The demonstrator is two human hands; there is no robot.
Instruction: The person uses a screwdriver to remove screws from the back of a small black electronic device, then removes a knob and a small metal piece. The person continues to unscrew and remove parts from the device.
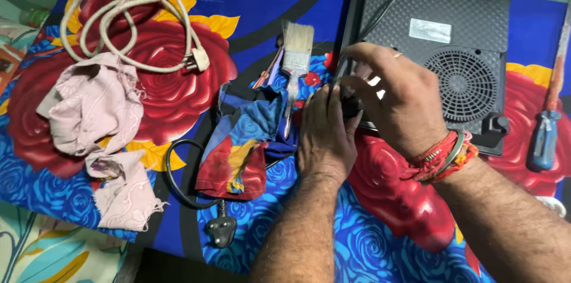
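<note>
A black induction cooktop [443, 27] lies upside down on a floral blue and red cloth, its vented fan grille facing up. My left hand [324, 134] rests at the cooktop's near left corner, fingers closed around a small dark part there. My right hand [389, 90], with red thread bands and a bangle at the wrist, reaches over the same corner, fingers bent onto the edge. What lies between the fingers is hidden.
A paintbrush [295, 57] lies left of the cooktop, beside a crumpled blue and red cloth [241, 146]. A black cord with plug [221, 229] runs under it. A white coiled cable [134, 15], pink rags [98, 110] and a blue-handled screwdriver [545, 134] are around.
</note>
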